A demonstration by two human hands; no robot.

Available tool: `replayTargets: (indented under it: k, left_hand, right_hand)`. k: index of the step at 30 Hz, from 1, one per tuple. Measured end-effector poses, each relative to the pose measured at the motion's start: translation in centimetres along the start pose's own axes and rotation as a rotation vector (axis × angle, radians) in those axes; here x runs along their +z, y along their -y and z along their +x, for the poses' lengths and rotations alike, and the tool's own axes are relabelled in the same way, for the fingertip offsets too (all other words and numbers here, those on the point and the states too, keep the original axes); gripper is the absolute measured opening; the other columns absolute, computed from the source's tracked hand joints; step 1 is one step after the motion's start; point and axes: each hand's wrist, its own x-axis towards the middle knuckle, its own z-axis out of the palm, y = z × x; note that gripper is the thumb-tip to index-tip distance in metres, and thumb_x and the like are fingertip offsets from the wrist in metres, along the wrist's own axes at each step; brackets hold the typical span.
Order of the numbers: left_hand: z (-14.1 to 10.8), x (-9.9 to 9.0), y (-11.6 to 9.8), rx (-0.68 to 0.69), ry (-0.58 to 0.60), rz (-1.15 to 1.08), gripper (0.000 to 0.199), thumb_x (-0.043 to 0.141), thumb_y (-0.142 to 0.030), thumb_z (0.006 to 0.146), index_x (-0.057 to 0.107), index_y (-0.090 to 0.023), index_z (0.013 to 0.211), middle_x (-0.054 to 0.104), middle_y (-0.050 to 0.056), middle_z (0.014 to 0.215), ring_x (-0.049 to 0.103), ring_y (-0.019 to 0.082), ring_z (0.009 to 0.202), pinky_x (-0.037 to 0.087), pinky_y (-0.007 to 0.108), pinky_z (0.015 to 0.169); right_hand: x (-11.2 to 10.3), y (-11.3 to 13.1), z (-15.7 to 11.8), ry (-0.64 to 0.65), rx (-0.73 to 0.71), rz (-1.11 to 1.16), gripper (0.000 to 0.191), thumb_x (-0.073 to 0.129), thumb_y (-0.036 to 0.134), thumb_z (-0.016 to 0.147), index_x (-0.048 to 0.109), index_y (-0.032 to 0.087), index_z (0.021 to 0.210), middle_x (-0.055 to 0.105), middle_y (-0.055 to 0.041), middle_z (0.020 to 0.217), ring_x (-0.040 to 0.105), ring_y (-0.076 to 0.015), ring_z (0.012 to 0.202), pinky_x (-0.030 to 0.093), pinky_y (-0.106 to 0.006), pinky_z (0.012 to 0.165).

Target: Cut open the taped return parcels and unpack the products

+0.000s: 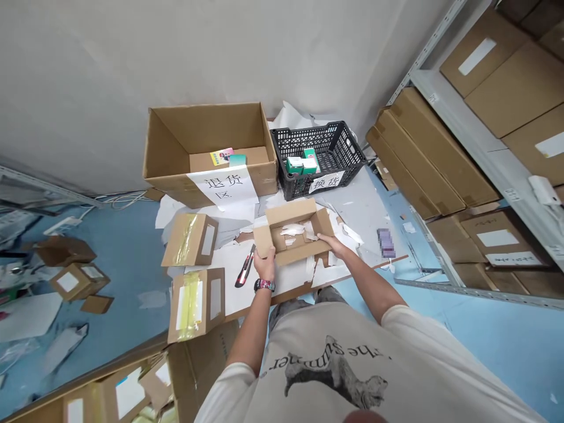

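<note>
Between my two hands is a small open cardboard box (291, 255), tilted so that its inside shows. A few crumpled bits of white paper (292, 229) lie in it. My left hand (265, 264) grips the box at its near left corner, with a patterned watch on the wrist. On the right, my right hand (331, 244) has its fingers on the box's near right corner. Left of the box, a red and black utility knife (245, 267) rests on the white-covered table (282, 286).
Behind stand a large cardboard box (264, 176) and a black plastic crate (288, 189) holding green-white packets (302, 164). Two taped boxes (187, 238) sit at the left table edge. A blurred purple item (386, 243) lies right. Shelving (467, 129) with cartons stands at far right.
</note>
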Motion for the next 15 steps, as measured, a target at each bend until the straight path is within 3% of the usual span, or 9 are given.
replayTargets:
  k: [3,8,12,15]
  left_hand:
    - [-0.3,0.0,0.1,0.007,0.05,-0.086,0.068,0.089,-0.063,0.082,0.072,-0.017,0.13,0.08,0.014,0.117,0.076,0.024,0.106,0.063,0.038,0.097]
    - [-0.5,-0.4,-1.0,-0.107,0.104,-0.108,0.054,0.09,-0.067,0.076,0.073,-0.017,0.09,0.077,0.008,0.089,0.071,0.023,0.092,0.058,0.035,0.087]
    - [-0.1,-1.5,-2.6,0.048,0.089,-0.034,0.049,0.09,-0.065,0.077,0.068,-0.021,0.077,0.069,0.001,0.076,0.063,0.02,0.085,0.053,0.032,0.084]
    - [-0.1,-2.1,-4.1,0.138,0.05,-0.001,0.057,0.085,-0.067,0.083,0.051,-0.024,0.067,0.048,-0.006,0.065,0.047,0.015,0.072,0.044,0.028,0.073]
  right_hand:
    - [0.5,0.0,0.1,0.067,0.11,0.026,0.052,0.084,0.063,0.093,0.074,0.021,0.122,0.085,-0.0102,0.116,0.08,-0.0286,0.116,0.069,-0.044,0.102]
    - [1.1,0.3,-0.3,0.062,0.111,0.017,0.06,0.084,0.069,0.096,0.071,0.02,0.128,0.082,-0.0127,0.124,0.077,-0.0284,0.121,0.069,-0.046,0.101]
    - [1.9,1.3,-1.1,0.085,0.096,0.015,0.058,0.087,0.066,0.095,0.071,0.022,0.13,0.081,-0.013,0.13,0.077,-0.0288,0.12,0.071,-0.046,0.097]
    - [2.2,2.1,-1.8,0.082,0.007,-0.054,0.061,0.089,0.068,0.092,0.073,0.022,0.129,0.083,-0.0119,0.124,0.079,-0.0292,0.114,0.071,-0.045,0.094]
